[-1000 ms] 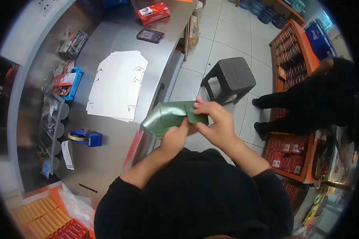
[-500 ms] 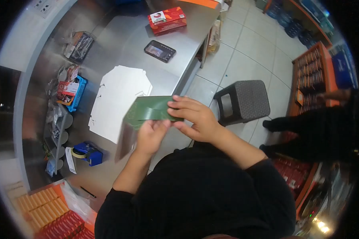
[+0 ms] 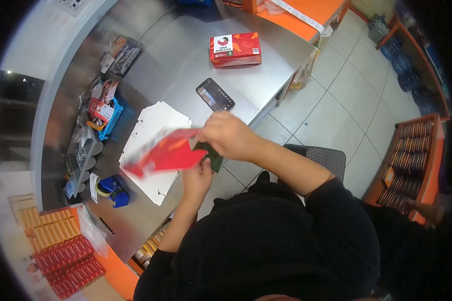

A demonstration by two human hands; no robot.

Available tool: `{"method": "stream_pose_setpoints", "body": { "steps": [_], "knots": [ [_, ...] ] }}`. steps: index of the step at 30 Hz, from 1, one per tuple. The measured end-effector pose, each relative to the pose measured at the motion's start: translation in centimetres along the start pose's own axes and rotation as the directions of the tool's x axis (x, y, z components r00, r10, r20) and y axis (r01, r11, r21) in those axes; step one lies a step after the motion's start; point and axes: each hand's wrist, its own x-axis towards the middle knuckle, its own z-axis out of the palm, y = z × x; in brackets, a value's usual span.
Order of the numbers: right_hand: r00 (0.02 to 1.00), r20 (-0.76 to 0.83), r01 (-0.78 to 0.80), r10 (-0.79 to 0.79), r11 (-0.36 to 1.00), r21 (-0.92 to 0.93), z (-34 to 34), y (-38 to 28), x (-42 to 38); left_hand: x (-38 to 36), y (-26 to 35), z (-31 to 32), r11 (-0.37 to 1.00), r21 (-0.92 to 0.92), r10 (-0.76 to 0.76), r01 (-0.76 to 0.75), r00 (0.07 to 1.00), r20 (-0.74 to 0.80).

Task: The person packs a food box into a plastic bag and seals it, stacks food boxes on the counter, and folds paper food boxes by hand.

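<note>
A red folding carton with a dark green end is between my two hands, tilted and smeared by motion on its left side. My left hand pinches its lower edge by the green part. Above it, my right hand has its fingers closed on the carton's upper right end; the fingertips are partly hidden. Beneath the carton, a stack of flat white carton blanks lies on the metal table. A phone with its screen lit rests beyond my right hand, and a closed red box stands farther back.
On the table's left side are a blue tape dispenser, a blue basket of packets and a pen. Stacked red boxes fill the lower left. A dark stool and another person's hand are at right.
The carton has turned from its green face to its red outer side, swinging left. My right hand has shifted up to its top end. The camera view has shifted, showing more of the left shelf.
</note>
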Motion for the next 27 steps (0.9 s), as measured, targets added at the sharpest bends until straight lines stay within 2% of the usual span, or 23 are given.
{"method": "stream_pose_setpoints", "body": {
  "steps": [1, 3, 4, 5, 7, 8, 9, 10, 11, 13, 14, 15, 16, 17, 18, 19, 20, 21, 23, 24, 25, 26, 27],
  "knots": [
    [1.0, 0.01, 0.01, -0.01, 1.0, 0.01, 0.8, 0.1, -0.3, 0.2, -1.0, 0.4, 0.972, -0.215, -0.088, 0.095, 0.995, 0.042],
    [0.996, 0.033, -0.091, 0.086, 0.971, 0.221, 2.7, -0.6, -1.0, 0.3, -1.9, 0.9, 0.79, -0.555, -0.236, 0.261, 0.965, 0.117],
    [0.986, 0.018, -0.165, 0.165, 0.964, 0.207, 3.2, -1.4, -1.0, 0.3, -1.7, 0.8, 0.773, -0.579, -0.248, 0.26, 0.963, 0.101],
    [0.987, 0.029, -0.16, 0.157, 0.962, 0.22, 3.5, -2.0, -0.7, 0.5, -1.1, 0.6, 0.786, -0.57, -0.246, 0.239, 0.967, 0.067],
    [0.908, 0.063, -0.395, 0.414, 0.797, 0.457, 4.2, -2.8, -0.1, 0.9, 0.1, -0.5, 0.893, -0.432, -0.169, 0.128, 0.984, -0.058],
    [0.909, 0.071, -0.395, 0.411, 0.793, 0.464, 4.5, -2.6, 0.1, 1.0, 1.0, -1.3, 0.949, -0.31, -0.099, 0.055, 0.987, -0.128],
    [0.939, 0.053, -0.326, 0.34, 0.828, 0.457, 4.8, -2.5, 0.3, 1.0, 2.0, -2.3, 0.983, -0.181, -0.026, -0.01, 0.981, -0.194],
    [0.963, 0.036, -0.254, 0.266, 0.859, 0.445, 5.1, -2.4, 0.5, 0.8, 3.2, -3.4, 0.996, -0.067, 0.048, -0.066, 0.967, -0.25],
    [0.964, 0.046, -0.256, 0.264, 0.858, 0.446, 5.4, -2.3, 0.8, 0.7, 4.1, -4.5, 0.994, 0.024, 0.109, -0.107, 0.948, -0.299],
    [0.993, -0.018, -0.103, 0.117, 0.931, 0.35, 6.2, -2.4, 1.7, 0.7, 4.8, -6.3, 0.977, 0.153, 0.192, -0.146, 0.915, -0.356],
    [0.994, -0.013, -0.1, 0.111, 0.932, 0.349, 7.0, -2.4, 2.0, 0.8, 4.4, -7.0, 0.967, 0.204, 0.218, -0.151, 0.906, -0.363],
    [0.986, 0.038, -0.163, 0.16, 0.918, 0.361, 8.1, -2.1, 2.1, 0.8, 3.5, -7.6, 0.964, 0.224, 0.217, -0.144, 0.911, -0.351],
    [0.974, 0.086, -0.227, 0.21, 0.902, 0.367, 9.2, -1.8, 2.2, 1.0, 1.5, -8.2, 0.967, 0.218, 0.188, -0.13, 0.944, -0.27],
    [0.975, 0.08, -0.221, 0.206, 0.907, 0.358, 10.3, -1.7, 2.1, 1.1, 0.5, -8.9, 0.966, 0.215, 0.197, -0.14, 0.941, -0.274],
    [0.973, 0.169, -0.206, 0.157, 0.919, 0.335, 11.2, -1.3, 1.8, 1.4, -0.2, -9.7, 0.983, 0.179, -0.02, 0.045, 0.99, -0.139],
    [0.96, 0.259, -0.189, 0.109, 0.932, 0.308, 11.7, -0.8, 1.7, 1.8, -1.1, -10.3, 0.959, 0.167, -0.233, 0.229, 0.972, 0.006],
    [0.896, 0.435, -0.233, 0.091, 0.929, 0.286, 11.5, -0.1, 1.4, 1.9, -2.9, -10.1, 0.954, 0.1, -0.291, 0.282, 0.953, 0.087],
    [0.897, 0.431, -0.226, 0.095, 0.937, 0.266, 10.6, 0.6, 1.7, 2.2, -3.8, -10.2, 0.938, 0.043, -0.346, 0.343, 0.923, 0.167],
    [0.958, 0.262, -0.144, 0.117, 0.986, 0.087, 7.9, 2.8, 3.3, 2.4, -3.8, -10.5, 0.944, 0.03, -0.327, 0.33, 0.915, 0.235],
    [0.917, 0.23, -0.336, 0.327, 0.942, -0.001, 5.3, 3.1, 4.0, 2.4, -3.1, -11.2, 0.954, -0.026, -0.281, 0.299, 0.92, 0.273],
    [0.885, 0.175, -0.465, 0.432, 0.848, 0.255, 2.5, 3.6, 5.1, 2.4, -3.9, -11.4, 0.954, -0.035, -0.275, 0.296, 0.919, 0.281],
    [0.839, 0.118, -0.51, 0.531, 0.693, 0.51, -0.3, 4.0, 6.1, 2.4, -4.8, -11.6, 0.973, -0.056, -0.196, 0.223, 0.932, 0.305],
    [0.82, 0.026, -0.451, 0.572, 0.617, 0.646, -2.3, 3.4, 6.8, 2.4, -5.8, -11.6, 0.986, -0.079, -0.113, 0.146, 0.94, 0.323]
  ]
}}
